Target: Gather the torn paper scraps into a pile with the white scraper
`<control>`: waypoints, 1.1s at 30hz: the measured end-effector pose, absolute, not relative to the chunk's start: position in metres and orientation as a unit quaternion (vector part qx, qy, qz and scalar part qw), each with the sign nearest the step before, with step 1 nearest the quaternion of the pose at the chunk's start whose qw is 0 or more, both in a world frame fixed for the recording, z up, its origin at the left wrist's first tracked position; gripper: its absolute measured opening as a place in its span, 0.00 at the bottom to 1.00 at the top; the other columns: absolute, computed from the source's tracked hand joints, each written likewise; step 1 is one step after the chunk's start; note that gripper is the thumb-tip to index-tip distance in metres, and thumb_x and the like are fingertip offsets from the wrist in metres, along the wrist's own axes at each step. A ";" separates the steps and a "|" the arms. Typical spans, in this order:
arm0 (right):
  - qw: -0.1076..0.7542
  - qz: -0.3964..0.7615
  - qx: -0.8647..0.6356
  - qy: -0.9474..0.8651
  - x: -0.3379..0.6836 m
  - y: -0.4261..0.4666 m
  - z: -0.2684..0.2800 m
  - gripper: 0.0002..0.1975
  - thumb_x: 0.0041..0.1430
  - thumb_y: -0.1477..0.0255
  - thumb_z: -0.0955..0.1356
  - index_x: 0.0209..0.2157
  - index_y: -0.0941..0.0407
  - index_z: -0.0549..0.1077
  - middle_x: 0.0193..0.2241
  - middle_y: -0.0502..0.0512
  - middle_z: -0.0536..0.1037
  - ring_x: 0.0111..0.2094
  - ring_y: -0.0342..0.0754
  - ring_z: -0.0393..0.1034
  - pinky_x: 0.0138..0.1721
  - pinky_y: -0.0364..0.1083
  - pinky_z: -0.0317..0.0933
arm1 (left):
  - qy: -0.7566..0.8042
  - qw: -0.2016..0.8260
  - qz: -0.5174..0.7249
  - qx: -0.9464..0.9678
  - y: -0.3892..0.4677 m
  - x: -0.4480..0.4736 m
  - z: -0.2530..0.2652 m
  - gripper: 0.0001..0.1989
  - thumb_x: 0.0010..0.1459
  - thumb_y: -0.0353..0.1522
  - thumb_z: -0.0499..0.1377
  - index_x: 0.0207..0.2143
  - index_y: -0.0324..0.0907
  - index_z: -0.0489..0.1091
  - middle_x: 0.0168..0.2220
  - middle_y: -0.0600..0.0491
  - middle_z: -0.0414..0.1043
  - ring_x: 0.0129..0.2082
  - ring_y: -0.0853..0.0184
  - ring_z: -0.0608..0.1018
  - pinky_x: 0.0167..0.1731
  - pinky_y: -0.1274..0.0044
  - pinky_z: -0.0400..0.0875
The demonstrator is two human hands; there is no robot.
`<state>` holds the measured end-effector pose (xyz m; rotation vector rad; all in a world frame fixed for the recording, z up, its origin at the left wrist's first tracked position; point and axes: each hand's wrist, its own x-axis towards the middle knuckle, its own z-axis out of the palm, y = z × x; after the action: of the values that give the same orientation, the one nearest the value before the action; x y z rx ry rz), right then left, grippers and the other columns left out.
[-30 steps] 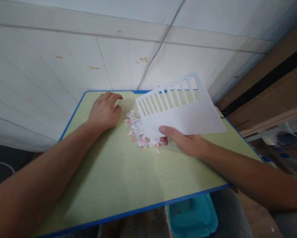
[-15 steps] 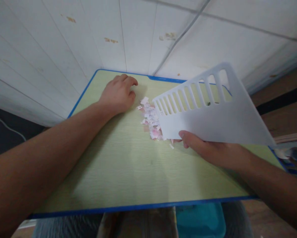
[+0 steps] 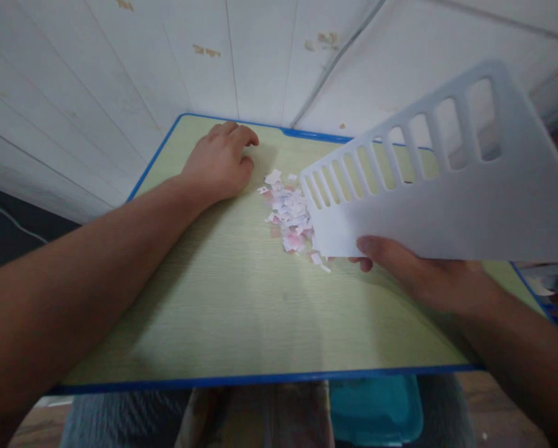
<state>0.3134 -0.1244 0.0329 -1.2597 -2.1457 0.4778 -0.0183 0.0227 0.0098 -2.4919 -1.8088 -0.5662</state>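
Observation:
A pile of small white and pink paper scraps [image 3: 290, 208] lies in the middle of the pale green tabletop [image 3: 223, 305]. My left hand [image 3: 223, 158] rests on the table just left of the pile, fingers loosely bent, thumb and forefinger apart, nothing in it. My right hand [image 3: 413, 270] grips the lower edge of a white slotted plastic piece [image 3: 400, 218], thumb on the near face and the other fingers mostly hidden beneath. The piece has a row of slots that grow longer toward the right. It is tilted, its narrow end beside the scraps and its wide end raised at right.
A white panelled wall [image 3: 260, 62] with a grey cable [image 3: 334, 62] stands behind the table. Blue edging [image 3: 260, 378] runs round the tabletop. Below the near edge are a turquoise tray [image 3: 376, 410] and a brownish container [image 3: 260, 414] between my knees.
The white slotted piece has moved right and its wide end has risen nearer to me, uncovering more paper scraps. My left hand stays in nearly the same place.

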 end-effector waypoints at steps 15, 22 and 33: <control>0.284 0.141 -0.457 -0.831 0.315 -0.131 0.037 0.10 0.66 0.59 0.77 0.31 0.45 0.80 0.24 0.50 0.81 0.27 0.58 0.75 0.46 0.59 0.80 | -0.582 -0.004 -0.192 -0.790 0.027 -0.019 0.008 0.25 0.74 0.27 0.56 0.69 0.39 0.78 0.70 0.42 0.77 0.73 0.48 0.74 0.77 0.57 0.68; 0.265 0.120 -0.431 -0.854 0.311 -0.133 0.040 0.08 0.66 0.59 0.77 0.33 0.45 0.81 0.28 0.52 0.84 0.34 0.61 0.81 0.58 0.62 0.81 | -0.589 -0.012 -0.178 -0.788 0.023 -0.016 0.013 0.25 0.76 0.27 0.56 0.71 0.36 0.77 0.71 0.38 0.75 0.74 0.47 0.72 0.78 0.56 0.67; 0.267 0.314 -0.415 -0.811 0.309 -0.128 0.047 0.18 0.73 0.67 0.74 0.25 0.46 0.78 0.25 0.47 0.84 0.26 0.51 0.80 0.34 0.50 0.77 | -0.595 -0.008 -0.173 -0.784 0.022 -0.014 0.014 0.24 0.76 0.27 0.56 0.70 0.38 0.77 0.72 0.39 0.75 0.74 0.47 0.73 0.78 0.55 0.68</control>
<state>0.3088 -0.1278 0.0469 -1.1216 -2.1896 0.8463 -0.0142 0.0221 0.0142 -2.4779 -1.8808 -0.5465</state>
